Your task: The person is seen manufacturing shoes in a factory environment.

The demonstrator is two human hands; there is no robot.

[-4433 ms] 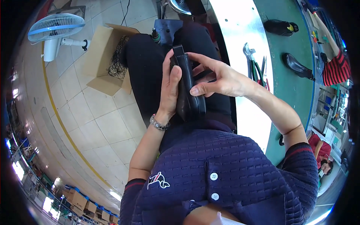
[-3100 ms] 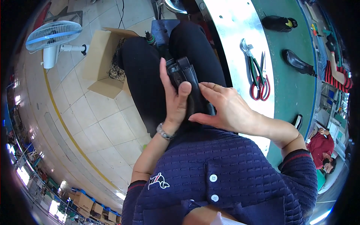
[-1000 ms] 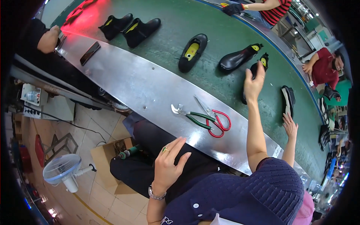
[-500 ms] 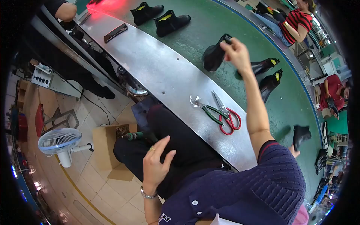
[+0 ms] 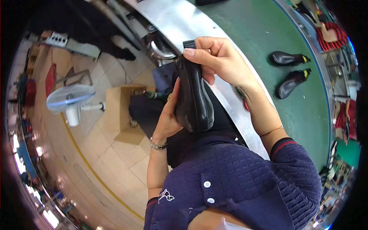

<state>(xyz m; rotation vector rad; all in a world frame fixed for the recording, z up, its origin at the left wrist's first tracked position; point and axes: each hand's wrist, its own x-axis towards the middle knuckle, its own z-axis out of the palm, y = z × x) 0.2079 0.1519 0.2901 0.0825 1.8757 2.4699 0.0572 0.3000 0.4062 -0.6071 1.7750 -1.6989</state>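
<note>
Boot point(image 5: 194, 101) nearer — between both grips point(image 5: 167, 122) point(image 5: 223, 63)

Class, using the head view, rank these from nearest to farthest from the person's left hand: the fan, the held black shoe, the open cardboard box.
From the left hand:
1. Black shoe: touching the palm side.
2. Cardboard box: on the floor, leftward.
3. Fan: farther left, beyond the box.

floor: pale tiles point(image 5: 119, 166) — yellow line point(image 5: 86, 165) | left: standing fan point(image 5: 71, 99) | right: green worktop point(image 5: 253, 42) — metal border point(image 5: 184, 23) | lower left: bright glare point(image 5: 50, 218)
</note>
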